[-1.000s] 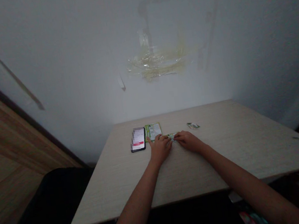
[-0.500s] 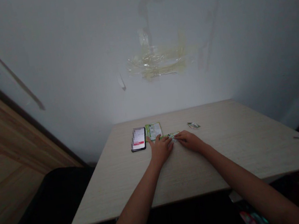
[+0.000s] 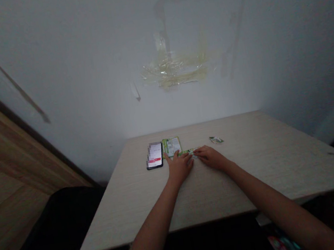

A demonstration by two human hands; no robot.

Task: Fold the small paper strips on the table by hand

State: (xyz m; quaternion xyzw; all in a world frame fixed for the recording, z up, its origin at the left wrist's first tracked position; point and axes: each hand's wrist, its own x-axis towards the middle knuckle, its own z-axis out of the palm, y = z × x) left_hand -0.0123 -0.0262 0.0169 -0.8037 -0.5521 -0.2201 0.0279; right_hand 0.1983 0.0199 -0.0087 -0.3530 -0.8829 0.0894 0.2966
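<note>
A narrow green-and-white printed strip [image 3: 190, 151] lies on the table between my hands, looking like folded paper or packaging. The thumb and forefinger of my left hand [image 3: 179, 168] close on its near edge, while the other fingers spread toward a flat green-and-white printed packet [image 3: 173, 145]. From the other side, the bent fingers of my right hand [image 3: 211, 157] pinch the strip's right part. Both hands rest low on the tabletop, and my fingers hide much of the strip.
A phone [image 3: 154, 155] with a lit screen lies left of the packet. A small crumpled green-and-white scrap [image 3: 216, 139] sits to the right, beyond my right hand. The pale wooden table [image 3: 226, 195] meets a wall [image 3: 91, 69] carrying yellowed tape [image 3: 178, 71].
My right fingers shift very slightly at the strip. The left hand, phone, packet and scrap stay where they were.
</note>
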